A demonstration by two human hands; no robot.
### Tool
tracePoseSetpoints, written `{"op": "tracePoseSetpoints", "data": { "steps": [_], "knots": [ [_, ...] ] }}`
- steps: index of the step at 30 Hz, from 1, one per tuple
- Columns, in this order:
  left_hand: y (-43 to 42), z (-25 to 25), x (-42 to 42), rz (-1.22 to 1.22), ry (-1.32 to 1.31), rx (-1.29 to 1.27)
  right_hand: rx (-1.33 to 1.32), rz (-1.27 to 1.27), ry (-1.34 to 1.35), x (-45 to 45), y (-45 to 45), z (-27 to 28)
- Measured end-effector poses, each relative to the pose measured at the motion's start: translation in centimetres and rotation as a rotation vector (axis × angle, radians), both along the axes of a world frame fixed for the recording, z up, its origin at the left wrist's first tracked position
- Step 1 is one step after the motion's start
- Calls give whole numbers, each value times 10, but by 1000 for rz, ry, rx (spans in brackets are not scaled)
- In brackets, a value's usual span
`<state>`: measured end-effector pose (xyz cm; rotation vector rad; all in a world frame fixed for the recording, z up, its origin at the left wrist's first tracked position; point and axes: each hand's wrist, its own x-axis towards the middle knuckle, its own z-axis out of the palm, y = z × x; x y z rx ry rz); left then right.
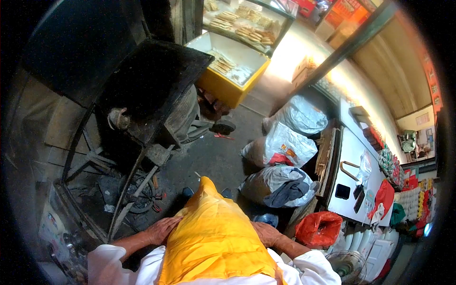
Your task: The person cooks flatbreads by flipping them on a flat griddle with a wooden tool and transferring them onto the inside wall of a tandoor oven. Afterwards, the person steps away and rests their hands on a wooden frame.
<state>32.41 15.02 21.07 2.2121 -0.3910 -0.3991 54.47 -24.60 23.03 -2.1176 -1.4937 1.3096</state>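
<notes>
A yellow apron (213,237) hangs down the front of my body over a white top. My left hand (162,230) lies against the apron's left edge, its visible fingers stretched out along the cloth. On the other side, my right hand (267,233) touches the apron's right edge, and its fingertips are hidden by the cloth. No separate object shows in either hand. The tips of my shoes (188,192) peek out past the apron's lower end.
A dark metal stand (152,90) is at left. Ahead, a yellow-sided white box (228,88) holds flatbreads, below a display case (247,23). Stuffed bags (280,145) line the right, beside a white counter (346,164) with a phone (342,191) and a red bag (318,228).
</notes>
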Motion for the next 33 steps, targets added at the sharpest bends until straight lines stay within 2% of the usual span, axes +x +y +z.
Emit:
{"op": "tracePoseSetpoints", "data": {
  "steps": [29, 32, 33],
  "knots": [
    [1, -5, -3, 10, -2, -9, 13, 5, -37, -6, -7, -10],
    [1, -6, -4, 13, -27, -21, -77, -72, 78, -8, -11, -18],
    [1, -5, -4, 11, -30, -18, -24, -37, 15, -7, -8, -12]
  ]
}}
